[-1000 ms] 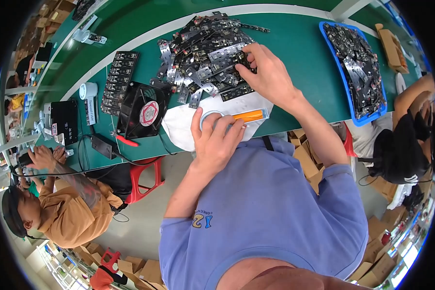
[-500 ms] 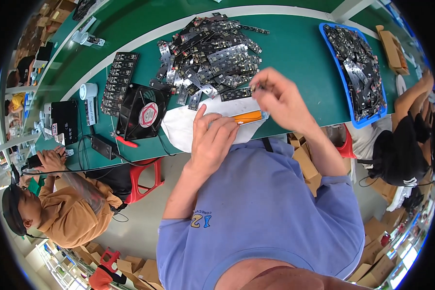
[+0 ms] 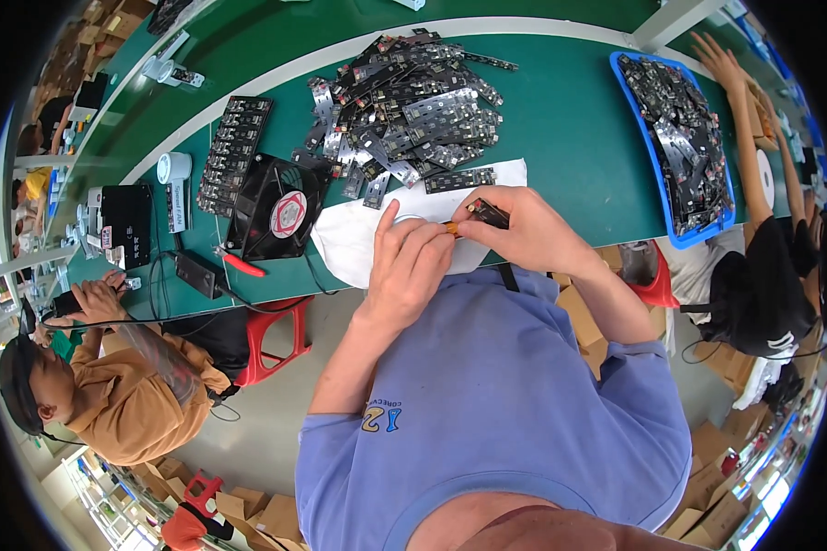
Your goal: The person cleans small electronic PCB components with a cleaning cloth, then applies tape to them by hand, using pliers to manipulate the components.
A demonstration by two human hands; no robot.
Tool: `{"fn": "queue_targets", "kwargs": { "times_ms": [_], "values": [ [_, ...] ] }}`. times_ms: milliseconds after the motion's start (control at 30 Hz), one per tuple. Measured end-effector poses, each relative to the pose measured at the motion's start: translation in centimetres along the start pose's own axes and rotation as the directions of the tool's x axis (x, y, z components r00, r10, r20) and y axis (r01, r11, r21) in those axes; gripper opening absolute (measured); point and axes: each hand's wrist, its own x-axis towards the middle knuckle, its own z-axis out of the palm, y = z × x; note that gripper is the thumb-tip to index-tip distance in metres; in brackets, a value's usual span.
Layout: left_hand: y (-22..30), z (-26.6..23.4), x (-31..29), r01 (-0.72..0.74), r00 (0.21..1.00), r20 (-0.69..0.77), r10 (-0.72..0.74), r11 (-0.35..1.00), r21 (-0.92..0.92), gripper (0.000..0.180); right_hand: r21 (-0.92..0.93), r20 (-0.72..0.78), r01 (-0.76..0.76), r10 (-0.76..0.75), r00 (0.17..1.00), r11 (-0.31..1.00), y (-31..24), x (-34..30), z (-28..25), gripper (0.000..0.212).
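My left hand [image 3: 404,266] is closed round a pale, narrow piece with an orange part [image 3: 451,228]; most of it is hidden under the fingers. My right hand [image 3: 530,228] pinches a small black circuit board [image 3: 491,214] just beside the left fingertips. Its thumb and fingers meet the orange part's end. Both hands are over a white cloth [image 3: 342,241] at the table's near edge. Lying at the cloth's far edge is a strip of black boards [image 3: 459,180], and beyond it rises a heap of similar board strips [image 3: 423,106].
Left of the cloth stands a black square fan [image 3: 276,209], with a row of boards [image 3: 234,156] and red-handled pliers [image 3: 242,263] near it. A blue tray [image 3: 651,151] of boards sits right. Co-workers sit at both sides; one person's arm [image 3: 752,147] reaches past the tray.
My right hand has come down and left to meet the left hand, now with the board plainly visible in its grip. The orange part is mostly covered now. The right co-worker's arm has stretched forward.
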Motion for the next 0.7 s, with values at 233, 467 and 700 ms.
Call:
{"fn": "queue_targets", "kwargs": {
  "times_ms": [233,467,700],
  "values": [
    [0.1,-0.5,0.1,0.093,0.995,0.037,-0.090,0.992,-0.080,0.034,0.031,-0.100,0.079,-0.075,0.992,0.996,0.0,-0.7,0.0,0.014],
    [0.8,-0.7,0.8,0.077,0.994,0.075,-0.075,0.997,-0.025,0.038,0.180,-0.127,0.021,0.002,0.992,0.984,0.1,-0.7,0.0,0.014],
    [1.1,-0.8,1.5,0.234,0.971,0.071,-0.229,0.970,-0.069,0.031,0.111,-0.153,0.026,-0.009,0.988,0.993,-0.1,-0.9,-0.4,0.013]
  ]
}}
